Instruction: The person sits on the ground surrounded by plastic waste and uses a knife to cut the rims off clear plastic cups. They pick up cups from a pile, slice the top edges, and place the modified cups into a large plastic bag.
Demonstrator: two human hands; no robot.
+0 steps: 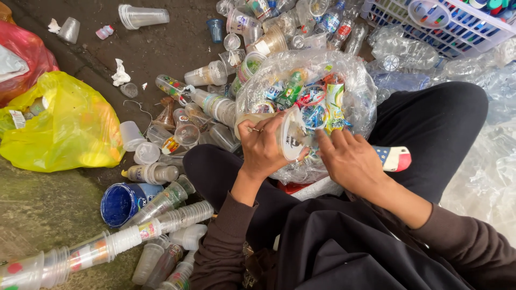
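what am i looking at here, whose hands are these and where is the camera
The one picture comes from a camera worn on a person's head, looking down at their own lap and hands. No machine is involved. The person sits on the ground in dark clothes. The left hand holds a clear plastic cup on its side; the right hand touches the cup's rim, at the mouth of a clear bag full of cups and labels. Around them lie loose cups, long cup stacks, a blue tub, a yellow bag, a red bag and a white basket of bottles.
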